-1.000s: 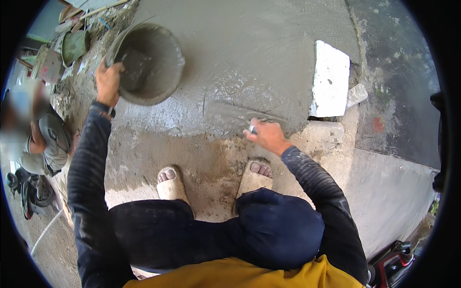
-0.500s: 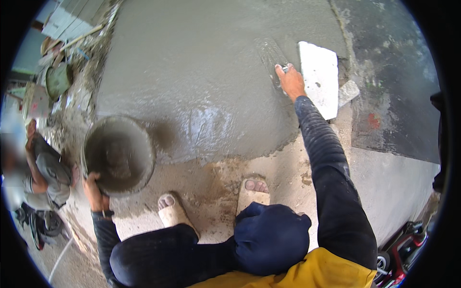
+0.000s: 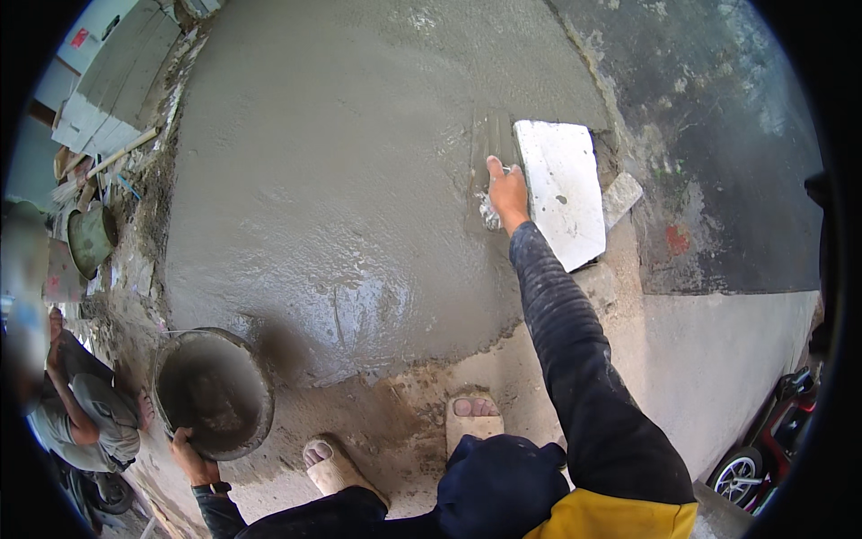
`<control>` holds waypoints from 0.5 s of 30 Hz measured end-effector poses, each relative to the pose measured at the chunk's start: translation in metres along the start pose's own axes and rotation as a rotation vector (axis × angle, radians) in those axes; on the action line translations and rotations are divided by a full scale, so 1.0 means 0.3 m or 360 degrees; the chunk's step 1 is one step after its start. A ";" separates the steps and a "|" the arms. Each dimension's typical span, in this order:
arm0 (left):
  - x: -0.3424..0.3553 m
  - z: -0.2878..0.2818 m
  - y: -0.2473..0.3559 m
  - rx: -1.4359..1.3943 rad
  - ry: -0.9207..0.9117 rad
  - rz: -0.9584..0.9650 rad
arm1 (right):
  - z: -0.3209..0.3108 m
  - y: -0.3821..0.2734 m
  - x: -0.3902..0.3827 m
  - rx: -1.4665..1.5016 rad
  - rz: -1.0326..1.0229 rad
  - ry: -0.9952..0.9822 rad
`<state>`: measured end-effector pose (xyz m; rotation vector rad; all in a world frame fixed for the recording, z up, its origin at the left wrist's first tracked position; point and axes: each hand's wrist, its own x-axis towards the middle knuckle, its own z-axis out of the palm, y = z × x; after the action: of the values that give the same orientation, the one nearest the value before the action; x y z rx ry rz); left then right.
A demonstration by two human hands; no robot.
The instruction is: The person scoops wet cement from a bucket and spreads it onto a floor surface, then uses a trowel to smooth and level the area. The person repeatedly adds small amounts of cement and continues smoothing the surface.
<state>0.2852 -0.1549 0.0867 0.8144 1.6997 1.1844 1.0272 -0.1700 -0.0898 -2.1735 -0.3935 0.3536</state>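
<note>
My right hand [image 3: 508, 193] is closed round the handle of a flat steel trowel [image 3: 492, 133], whose blade lies on the wet grey cement [image 3: 314, 162]. The blade runs alongside the left edge of a white slab [image 3: 564, 184] with chipped, spotted faces. Most of the handle is hidden by my fingers. At the lower left, my left hand [image 3: 191, 460] grips the near rim of a round, cement-coated bucket [image 3: 260, 422]. The bucket tilts toward me, with grey residue inside, and stands by the near left corner of the wet surface.
A small grey block [image 3: 622, 199] sits against the slab's right side. Dark flooring [image 3: 727, 225] spreads to the right. Another person [image 3: 94, 409] crouches at the left, near a greenish bucket [image 3: 92, 241] and rubble. A red wheeled vehicle [image 3: 754, 467] stands at lower right.
The whole view has shifted, so the bucket and slab appear lower. My right hand has turned the trowel blade more in line with the slab's edge. My left hand keeps its grip.
</note>
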 end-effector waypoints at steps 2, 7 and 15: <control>0.011 0.025 -0.007 -0.0015 -0.0010 0.0032 | 0.046 -0.068 0.042 0.0297 0.0297 -0.0411; 0.038 0.077 -0.008 0.0005 -0.0014 -0.0028 | 0.241 -0.209 -0.127 -0.0086 -0.0226 -0.0845; 0.052 0.090 0.006 0.0065 0.0022 0.0094 | 0.010 -0.026 -0.594 -0.1058 -0.0941 -0.1615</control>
<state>0.3039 -0.1307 0.0796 0.8888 1.7264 1.2007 0.8628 -0.2347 -0.0657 -2.1699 -1.8783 1.0846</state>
